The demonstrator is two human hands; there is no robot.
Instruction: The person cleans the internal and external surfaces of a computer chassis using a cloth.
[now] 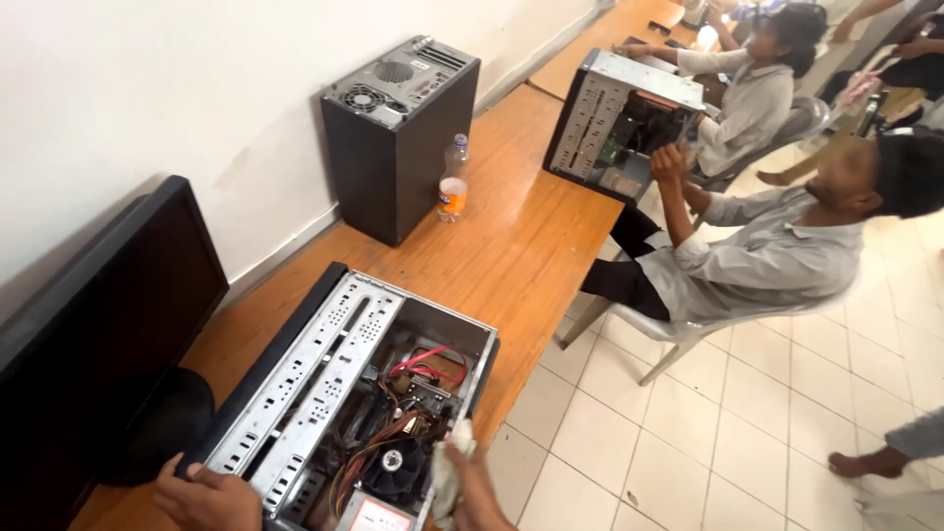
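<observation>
The left hand (205, 498), cut off by the frame's bottom edge, grips the open computer case (346, 403) lying on the wooden desk (511, 251). The right hand (470, 482), half hidden, clutches a white cloth (447, 462) at the case's edge. Farther off stand a closed tower (393, 133), a bottle (452, 182) and seated people on the tiled floor (747, 423).

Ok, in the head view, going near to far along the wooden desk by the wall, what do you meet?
Left hand on the opened computer case lying flat, right hand holding a white cloth → plastic bottle → closed upright black tower → second opened case, where a seated person reaches in.
</observation>
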